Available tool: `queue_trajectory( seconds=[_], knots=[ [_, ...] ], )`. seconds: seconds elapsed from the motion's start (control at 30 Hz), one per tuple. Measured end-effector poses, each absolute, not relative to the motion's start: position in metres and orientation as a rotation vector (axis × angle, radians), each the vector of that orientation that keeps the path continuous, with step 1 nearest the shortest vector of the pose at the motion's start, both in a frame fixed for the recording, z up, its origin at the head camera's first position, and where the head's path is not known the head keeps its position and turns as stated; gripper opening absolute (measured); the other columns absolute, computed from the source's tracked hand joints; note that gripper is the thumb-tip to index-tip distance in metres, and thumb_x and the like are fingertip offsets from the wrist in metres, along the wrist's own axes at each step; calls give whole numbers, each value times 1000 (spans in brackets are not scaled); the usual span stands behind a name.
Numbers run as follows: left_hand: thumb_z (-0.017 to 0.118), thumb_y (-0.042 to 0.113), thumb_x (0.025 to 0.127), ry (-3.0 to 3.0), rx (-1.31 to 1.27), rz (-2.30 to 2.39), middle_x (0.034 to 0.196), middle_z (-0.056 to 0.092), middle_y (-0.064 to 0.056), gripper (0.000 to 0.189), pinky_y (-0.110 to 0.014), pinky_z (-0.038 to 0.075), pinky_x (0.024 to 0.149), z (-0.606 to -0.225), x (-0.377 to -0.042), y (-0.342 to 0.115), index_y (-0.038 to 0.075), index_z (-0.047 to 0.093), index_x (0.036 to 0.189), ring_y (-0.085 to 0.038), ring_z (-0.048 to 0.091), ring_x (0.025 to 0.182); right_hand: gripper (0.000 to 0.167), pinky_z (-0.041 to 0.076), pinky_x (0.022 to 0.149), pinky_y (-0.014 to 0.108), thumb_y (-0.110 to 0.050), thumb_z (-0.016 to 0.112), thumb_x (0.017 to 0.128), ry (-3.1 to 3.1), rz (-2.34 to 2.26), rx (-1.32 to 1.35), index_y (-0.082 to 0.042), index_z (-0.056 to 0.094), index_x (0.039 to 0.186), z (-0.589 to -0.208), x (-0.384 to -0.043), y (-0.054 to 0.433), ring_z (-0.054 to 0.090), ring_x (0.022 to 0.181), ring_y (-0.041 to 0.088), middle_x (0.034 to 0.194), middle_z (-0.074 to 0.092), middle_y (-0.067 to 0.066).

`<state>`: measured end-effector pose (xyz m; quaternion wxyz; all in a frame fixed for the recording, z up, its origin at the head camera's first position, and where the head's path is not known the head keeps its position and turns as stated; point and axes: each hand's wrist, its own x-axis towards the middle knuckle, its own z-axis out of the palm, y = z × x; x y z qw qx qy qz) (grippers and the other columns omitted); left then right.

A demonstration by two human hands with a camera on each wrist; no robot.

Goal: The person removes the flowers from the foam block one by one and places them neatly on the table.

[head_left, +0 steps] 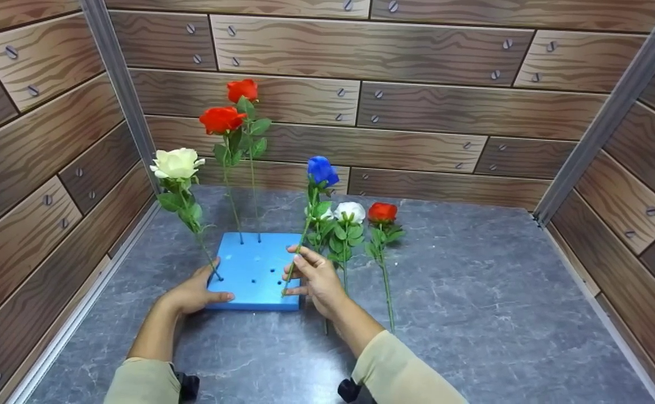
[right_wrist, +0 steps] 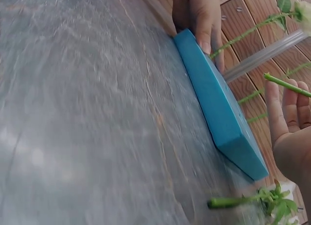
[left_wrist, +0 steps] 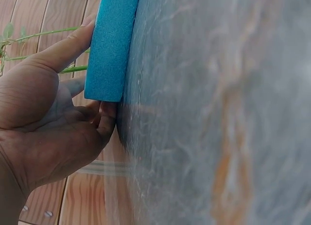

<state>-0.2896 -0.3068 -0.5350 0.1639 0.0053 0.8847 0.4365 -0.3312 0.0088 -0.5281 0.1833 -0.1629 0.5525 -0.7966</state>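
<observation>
My left hand (head_left: 189,292) grips the near left corner of a blue foam block (head_left: 237,266), thumb on top and fingers along its side. Between the thumb and fingers of my right hand (head_left: 324,283) is the stem of an artificial blue rose (head_left: 323,171), bloom upward. Its cut stem end (right_wrist: 274,79) hangs free above the block in the right wrist view, over the near right part with several small holes. A cream rose (head_left: 175,164) stands tilted in the block beside my left hand. Two red roses (head_left: 221,119) stand in the far left holes.
On the grey marbled tabletop (head_left: 473,297), a white rose (head_left: 349,212) and a red rose (head_left: 382,212) lie right of the block, with another pale bloom partly hidden behind the blue rose. Wood-patterned walls (head_left: 428,106) with metal corner strips enclose the back and sides.
</observation>
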Motion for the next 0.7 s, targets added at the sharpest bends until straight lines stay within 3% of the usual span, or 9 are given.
queue_trajectory(
  seconds=[0.13,0.37,0.57,0.7],
  knots=[
    [84,45,95,2518,7,1250,178,-7,-35,121,-78,10,130,-535,-290,-307,12,0,176,-62,-5,163,41,70,76,41,-23,55,116,1594,-2216,-446,-3,57,151,-528,-333,19,75,88,13,95,74,-2],
    [84,47,95,2512,6,1241,178,-8,-35,122,-79,10,130,-536,-291,-307,14,-1,176,-62,-6,163,28,69,71,40,-26,57,115,1698,-2167,-415,-15,69,138,-529,-335,32,75,86,14,95,74,-1],
    [83,49,95,2518,8,1222,178,-7,-36,122,-79,13,129,-536,-292,-308,13,-1,176,-63,-5,163,25,68,68,39,-24,61,113,1730,-2153,-356,-10,70,132,-530,-337,42,76,86,16,93,74,0],
    [83,49,95,2521,10,1214,178,-7,-36,122,-79,13,129,-536,-292,-308,13,-1,176,-63,-5,163,20,68,67,38,-24,62,112,1751,-2136,-350,-15,72,126,-529,-336,50,76,86,17,93,74,-1]
  ],
)
